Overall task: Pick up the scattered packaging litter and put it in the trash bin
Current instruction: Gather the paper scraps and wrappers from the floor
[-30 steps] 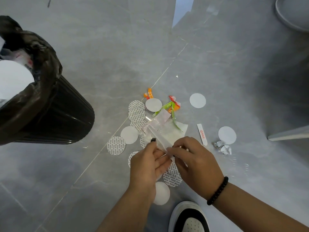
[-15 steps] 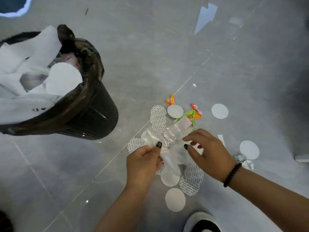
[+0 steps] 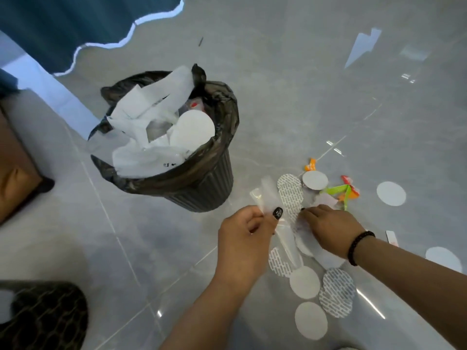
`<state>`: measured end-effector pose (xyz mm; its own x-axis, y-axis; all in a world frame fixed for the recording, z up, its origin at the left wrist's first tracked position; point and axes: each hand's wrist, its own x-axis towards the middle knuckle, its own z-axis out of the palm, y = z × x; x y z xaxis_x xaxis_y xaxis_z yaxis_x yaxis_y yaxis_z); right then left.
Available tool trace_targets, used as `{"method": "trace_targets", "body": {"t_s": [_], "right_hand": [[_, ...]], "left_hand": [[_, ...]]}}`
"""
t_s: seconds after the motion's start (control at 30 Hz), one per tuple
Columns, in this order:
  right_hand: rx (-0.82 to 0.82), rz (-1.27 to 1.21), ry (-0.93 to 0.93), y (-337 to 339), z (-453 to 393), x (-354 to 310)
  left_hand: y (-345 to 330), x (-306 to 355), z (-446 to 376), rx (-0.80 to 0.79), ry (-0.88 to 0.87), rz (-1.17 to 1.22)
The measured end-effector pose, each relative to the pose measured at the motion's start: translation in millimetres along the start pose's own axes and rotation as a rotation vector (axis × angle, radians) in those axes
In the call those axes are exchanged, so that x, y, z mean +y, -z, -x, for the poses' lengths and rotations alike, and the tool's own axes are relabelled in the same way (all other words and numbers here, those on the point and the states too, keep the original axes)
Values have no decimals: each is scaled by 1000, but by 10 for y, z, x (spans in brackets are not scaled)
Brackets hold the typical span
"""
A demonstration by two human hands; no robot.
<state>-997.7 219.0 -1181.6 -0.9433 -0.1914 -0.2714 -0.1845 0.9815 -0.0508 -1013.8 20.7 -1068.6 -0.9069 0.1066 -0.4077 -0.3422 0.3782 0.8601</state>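
Note:
A black ribbed trash bin [image 3: 202, 190] with a dark liner stands on the grey floor, stuffed with white paper and a round disc. Just right of it, my left hand [image 3: 246, 236] is shut on a clear plastic wrapper [image 3: 265, 195] lifted off the floor. My right hand [image 3: 328, 228] presses down among the litter pile, fingers on a white sheet [image 3: 326, 256]; what it grips is hidden. Several white discs [image 3: 391, 193] and patterned foil discs [image 3: 337, 291] lie scattered around both hands. Orange and green wrapper scraps [image 3: 341, 192] lie behind them.
A dark blue curtain [image 3: 63, 29] hangs at the top left. A brown cushioned object [image 3: 15, 173] sits at the left edge and a dark patterned object [image 3: 45, 317] at the bottom left. A small white strip [image 3: 391, 238] lies at the right.
My view has swung so the bin shows fully. My left hand has lifted the clear wrapper away from the pile toward the bin; my right hand has let go of it and stays on the litter.

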Motion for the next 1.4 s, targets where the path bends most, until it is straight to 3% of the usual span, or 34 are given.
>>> {"method": "trace_targets", "body": {"t_s": [0.1, 0.23, 0.37, 0.5, 0.67, 0.93, 1.1, 1.2, 1.3, 1.4], "right_hand": [[30, -142, -138, 145, 22, -37], [278, -562, -309, 433, 66, -103], [348, -708, -262, 670, 154, -267], [359, -817, -207, 830, 229, -448], [370, -863, -203, 925, 291, -549], [341, -975, -208, 973, 358, -642], [325, -1001, -204, 975, 448, -655], [327, -1008, -241, 935, 474, -621], [298, -1047, -270, 929, 478, -609], [312, -1057, -259, 928, 481, -624]], "left_hand": [[108, 106, 27, 38, -52, 9], [321, 367, 48, 130, -214, 1], [647, 807, 16, 274, -478, -11], [1011, 1263, -150, 472, -614, -24], [1174, 1531, -484, 550, -619, -220], [977, 1409, -788, 421, -638, -807], [931, 1401, -853, 456, -690, -746], [939, 1381, -869, 458, -741, -901], [1015, 1373, -912, 441, -711, -1023], [1140, 1399, -966, 475, -641, -968]]}}
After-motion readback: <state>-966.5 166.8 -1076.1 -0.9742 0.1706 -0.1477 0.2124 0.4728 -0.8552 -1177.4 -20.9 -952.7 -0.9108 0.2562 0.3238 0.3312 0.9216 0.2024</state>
